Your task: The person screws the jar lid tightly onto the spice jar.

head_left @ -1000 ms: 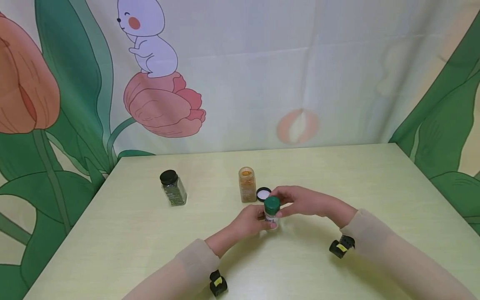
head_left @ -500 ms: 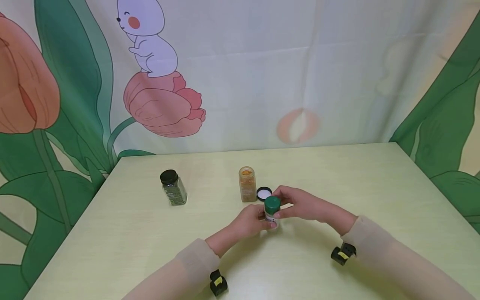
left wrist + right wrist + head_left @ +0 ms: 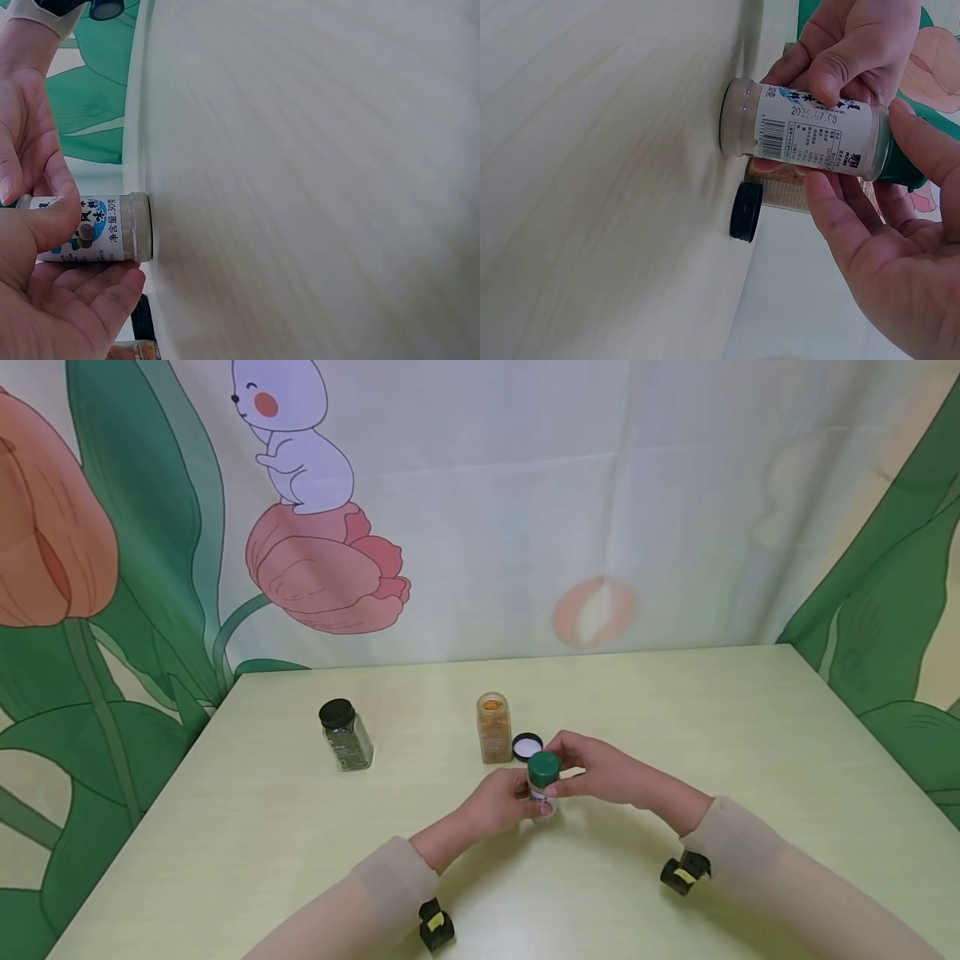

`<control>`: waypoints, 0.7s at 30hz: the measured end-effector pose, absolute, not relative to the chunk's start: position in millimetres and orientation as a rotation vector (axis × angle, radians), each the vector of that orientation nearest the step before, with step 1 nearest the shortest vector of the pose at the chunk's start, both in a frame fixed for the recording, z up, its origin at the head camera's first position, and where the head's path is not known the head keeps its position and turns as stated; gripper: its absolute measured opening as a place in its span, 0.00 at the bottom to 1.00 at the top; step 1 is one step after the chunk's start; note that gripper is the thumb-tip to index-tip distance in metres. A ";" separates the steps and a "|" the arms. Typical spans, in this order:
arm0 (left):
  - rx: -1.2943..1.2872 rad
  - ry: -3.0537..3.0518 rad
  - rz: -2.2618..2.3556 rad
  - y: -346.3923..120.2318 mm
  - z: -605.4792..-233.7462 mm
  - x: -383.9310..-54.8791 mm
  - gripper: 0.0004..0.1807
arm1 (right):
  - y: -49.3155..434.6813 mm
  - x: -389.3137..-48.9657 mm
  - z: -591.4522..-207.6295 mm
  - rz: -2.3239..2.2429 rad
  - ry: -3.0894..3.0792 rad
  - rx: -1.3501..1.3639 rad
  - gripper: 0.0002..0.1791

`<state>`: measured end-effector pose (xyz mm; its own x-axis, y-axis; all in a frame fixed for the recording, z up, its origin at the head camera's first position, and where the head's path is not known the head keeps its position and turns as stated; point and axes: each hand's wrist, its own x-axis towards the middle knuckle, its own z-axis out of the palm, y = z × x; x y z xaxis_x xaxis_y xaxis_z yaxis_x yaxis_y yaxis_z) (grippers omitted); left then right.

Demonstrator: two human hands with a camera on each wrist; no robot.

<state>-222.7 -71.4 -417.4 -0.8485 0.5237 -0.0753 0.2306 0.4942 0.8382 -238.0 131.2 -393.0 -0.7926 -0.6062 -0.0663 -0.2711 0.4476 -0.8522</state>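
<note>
In the head view, the uncapped orange spice jar [image 3: 494,733] is the landmark; the green-capped bottle [image 3: 544,768] stands upright nearer the person than that jar and slightly to its right. The left hand [image 3: 491,806], on the jar's near side, grips the bottle's body from the left; the right hand [image 3: 603,768], right of the jar, meets the bottle higher, at the green cap. A loose black lid [image 3: 527,747] lies just right of the jar, white inside up, and a black-capped jar [image 3: 347,739] stands well to its left. In the left wrist view, the left thumb crosses the label [image 3: 105,225] and the fingers curl round the other side; the bottle's long axis meets the table [image 3: 315,187] squarely, though whether its base touches is unclear. In the right wrist view, the right thumb and half-curled fingers pinch the cap [image 3: 901,161] from opposite sides; how firmly, I cannot tell.
</note>
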 end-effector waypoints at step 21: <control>0.618 2.437 1.268 -70.4 -420.9 -223.8 0.14 | 132.9 -236.4 -393.4 -1.307 2.310 -0.719 0.24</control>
<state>-223.8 -70.4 -420.9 -0.8537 0.5139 -0.0844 0.2258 0.5113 0.8292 -236.4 132.9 -393.4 -0.7928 -0.6040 -0.0817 -0.2411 0.4339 -0.8681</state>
